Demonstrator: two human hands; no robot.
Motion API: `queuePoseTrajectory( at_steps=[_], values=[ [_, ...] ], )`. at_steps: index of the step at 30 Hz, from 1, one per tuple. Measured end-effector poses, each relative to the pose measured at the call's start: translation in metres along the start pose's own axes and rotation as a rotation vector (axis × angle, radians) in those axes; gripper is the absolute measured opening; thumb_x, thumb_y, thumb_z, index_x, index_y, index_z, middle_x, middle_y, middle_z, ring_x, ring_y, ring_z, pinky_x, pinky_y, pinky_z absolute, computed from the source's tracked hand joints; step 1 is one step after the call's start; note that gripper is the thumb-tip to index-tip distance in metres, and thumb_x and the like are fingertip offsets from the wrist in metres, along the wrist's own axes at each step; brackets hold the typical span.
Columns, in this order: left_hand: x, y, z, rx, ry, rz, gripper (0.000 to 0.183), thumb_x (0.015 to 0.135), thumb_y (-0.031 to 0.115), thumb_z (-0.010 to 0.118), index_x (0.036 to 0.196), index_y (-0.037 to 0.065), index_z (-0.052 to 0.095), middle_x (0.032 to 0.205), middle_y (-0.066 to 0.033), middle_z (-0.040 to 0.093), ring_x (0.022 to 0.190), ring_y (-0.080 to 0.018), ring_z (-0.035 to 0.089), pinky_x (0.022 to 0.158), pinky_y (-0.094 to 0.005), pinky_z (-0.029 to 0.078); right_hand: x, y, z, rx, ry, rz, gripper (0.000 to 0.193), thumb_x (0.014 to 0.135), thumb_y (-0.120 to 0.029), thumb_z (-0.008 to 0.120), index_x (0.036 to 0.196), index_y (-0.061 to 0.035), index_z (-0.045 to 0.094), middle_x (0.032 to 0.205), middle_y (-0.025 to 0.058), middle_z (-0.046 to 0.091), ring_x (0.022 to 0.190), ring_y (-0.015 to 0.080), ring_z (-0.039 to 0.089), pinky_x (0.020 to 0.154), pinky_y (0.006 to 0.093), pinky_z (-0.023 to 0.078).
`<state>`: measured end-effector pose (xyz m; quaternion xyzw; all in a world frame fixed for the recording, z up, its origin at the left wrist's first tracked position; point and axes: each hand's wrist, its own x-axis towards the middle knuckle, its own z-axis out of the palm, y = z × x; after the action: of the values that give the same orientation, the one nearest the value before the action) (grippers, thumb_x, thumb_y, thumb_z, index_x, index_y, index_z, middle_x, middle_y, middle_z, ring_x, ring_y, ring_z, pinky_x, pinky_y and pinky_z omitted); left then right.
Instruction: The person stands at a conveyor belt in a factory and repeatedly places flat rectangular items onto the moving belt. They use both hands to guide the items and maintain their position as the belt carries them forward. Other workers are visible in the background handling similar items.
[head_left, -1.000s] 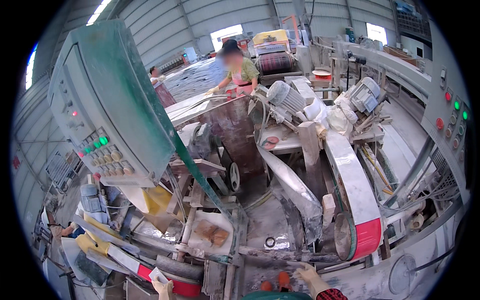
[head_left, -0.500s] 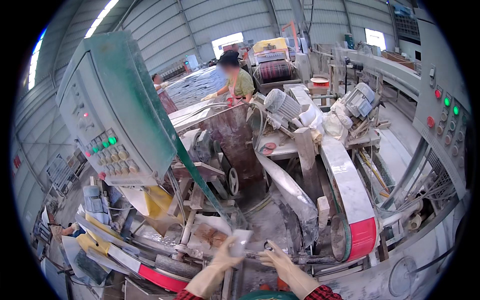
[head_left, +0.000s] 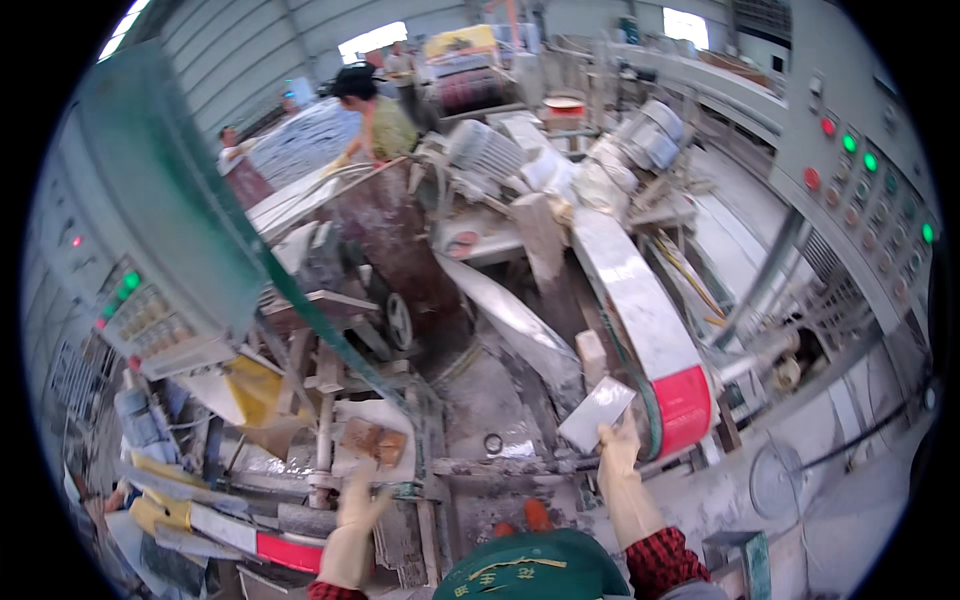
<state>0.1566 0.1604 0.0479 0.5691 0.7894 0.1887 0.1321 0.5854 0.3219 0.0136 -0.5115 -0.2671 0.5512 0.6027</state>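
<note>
My right hand [head_left: 623, 470], in a cream rubber glove, grips the lower right edge of a thin white tile [head_left: 598, 413]. The tile is tilted, close to the rounded end of a conveyor belt [head_left: 640, 310] with a white and red surface. At the lower left, my gloved left hand [head_left: 355, 530] is open, its fingers apart and slightly blurred, holding nothing visible. Just to its right is a stack of thin pieces [head_left: 398, 545]. Beyond it, brown blocks [head_left: 372, 440] lie on a pale board. A small dark ring [head_left: 493, 443] rests on the wet surface between my hands.
A second red-and-white belt [head_left: 285, 549] runs at lower left. Control cabinets with lit buttons stand left [head_left: 150, 220] and right [head_left: 860, 170]. Motors [head_left: 487, 152] and a handwheel [head_left: 399, 322] sit ahead. A co-worker [head_left: 380, 125] stands beyond; my green apron [head_left: 535, 565] shows below.
The white tile has passed from my left hand to my right, which has moved right toward the belt. My left hand has moved left and opened. The view has shifted rightward.
</note>
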Motion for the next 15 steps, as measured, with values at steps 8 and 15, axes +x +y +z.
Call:
queuePoseTrajectory(
  at_steps=[8,15],
  values=[
    [-0.155,-0.243,-0.048,0.090,0.189,-0.818,0.083,0.081,0.046,0.067,0.143,0.006,0.029,0.143,-0.0218,0.030,0.128,-0.0385,0.037,0.107,-0.0465,0.033,0.147,0.045,-0.127,-0.023,0.579,-0.340,0.088,0.076,0.015,0.052,0.151,-0.0126,0.015,0.094,0.0087,0.060,0.048,0.0104,0.044,0.040,0.0262,0.033],
    [-0.170,-0.208,-0.021,-0.063,0.314,-0.912,0.084,0.085,0.046,0.064,0.147,0.005,0.024,0.153,-0.0204,0.016,0.135,-0.0367,0.029,0.110,-0.0464,0.031,0.156,0.019,-0.134,-0.282,0.681,-0.248,0.082,0.074,0.010,0.057,0.148,-0.0042,0.024,0.127,0.0166,0.055,0.111,0.0263,0.056,0.094,0.0336,0.042]
  ],
)
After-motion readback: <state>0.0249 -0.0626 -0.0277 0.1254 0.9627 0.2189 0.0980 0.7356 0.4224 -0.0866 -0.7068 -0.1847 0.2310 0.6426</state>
